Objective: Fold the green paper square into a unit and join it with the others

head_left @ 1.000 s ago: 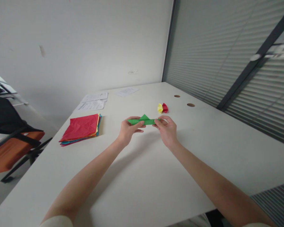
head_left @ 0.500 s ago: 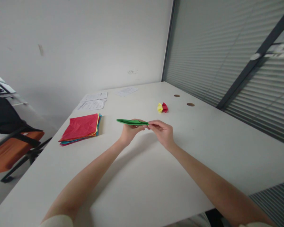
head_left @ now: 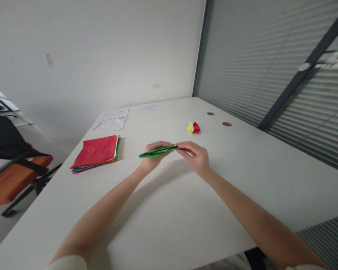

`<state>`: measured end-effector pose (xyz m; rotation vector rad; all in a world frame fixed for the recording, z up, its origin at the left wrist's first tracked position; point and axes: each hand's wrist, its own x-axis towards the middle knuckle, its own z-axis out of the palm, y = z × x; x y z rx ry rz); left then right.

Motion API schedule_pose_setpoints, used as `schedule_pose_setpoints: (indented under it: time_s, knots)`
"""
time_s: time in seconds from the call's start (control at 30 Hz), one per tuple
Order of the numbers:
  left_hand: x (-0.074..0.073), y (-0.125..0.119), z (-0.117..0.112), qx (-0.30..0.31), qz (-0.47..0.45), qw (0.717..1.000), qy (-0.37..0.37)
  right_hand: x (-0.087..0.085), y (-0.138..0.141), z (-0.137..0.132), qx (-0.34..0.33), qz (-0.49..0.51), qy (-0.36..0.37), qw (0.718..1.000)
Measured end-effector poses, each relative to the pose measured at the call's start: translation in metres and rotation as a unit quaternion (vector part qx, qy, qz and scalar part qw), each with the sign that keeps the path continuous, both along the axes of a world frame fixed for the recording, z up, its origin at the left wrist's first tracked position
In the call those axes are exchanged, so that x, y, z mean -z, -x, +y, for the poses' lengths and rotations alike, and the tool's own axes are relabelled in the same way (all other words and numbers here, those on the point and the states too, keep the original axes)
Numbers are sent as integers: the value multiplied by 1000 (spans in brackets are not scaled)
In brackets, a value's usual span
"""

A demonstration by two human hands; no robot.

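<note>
A strip of green folded paper (head_left: 157, 152) is held above the table, seen nearly edge-on and slanting up toward the right. My left hand (head_left: 154, 154) is closed around its middle, with the thumb partly hidden behind the paper. At the right tip, my right hand (head_left: 195, 155) pinches the paper between thumb and fingers. The fingertips of both hands almost meet there. Beyond the hands, a small gathered paper piece, yellow and red (head_left: 193, 128), lies on the table.
To the left lies a stack of coloured paper sheets (head_left: 97, 150), red on top. Printed sheets (head_left: 109, 123) lie farther back on the white table (head_left: 169, 225). Two round holes (head_left: 227, 124) are near the right edge. An orange chair (head_left: 19, 176) stands at the left.
The green paper's left end has dropped and now tilts toward me. My left fingers have shifted to its far side, and my right hand has turned slightly.
</note>
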<state>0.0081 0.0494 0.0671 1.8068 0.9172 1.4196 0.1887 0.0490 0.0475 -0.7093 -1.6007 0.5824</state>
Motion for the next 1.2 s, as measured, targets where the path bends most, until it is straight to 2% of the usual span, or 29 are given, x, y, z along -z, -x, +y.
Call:
schedule_pose_setpoints:
  time_s: [0.17, 0.37, 0.5, 0.67, 0.97, 1.2]
  knots:
    - [3, 2, 3, 3, 0, 998, -60, 7, 1, 4, -24, 72, -1, 997]
    - [8, 1, 5, 30, -2, 998, -57, 2, -3, 7, 14, -51, -117, 992]
    - [11, 0, 4, 54, -11, 998, -37, 0, -5, 7, 44, -74, -136, 987]
    - [11, -4, 4, 35, -32, 999, 3, 0, -4, 7, 34, -68, -113, 991]
    - [7, -10, 0, 43, -90, 993, 68, -2, 4, 4, -27, 69, 0, 997]
    - [7, -18, -5, 26, -151, 977, 147, -7, 5, 3, -41, 86, 5, 995]
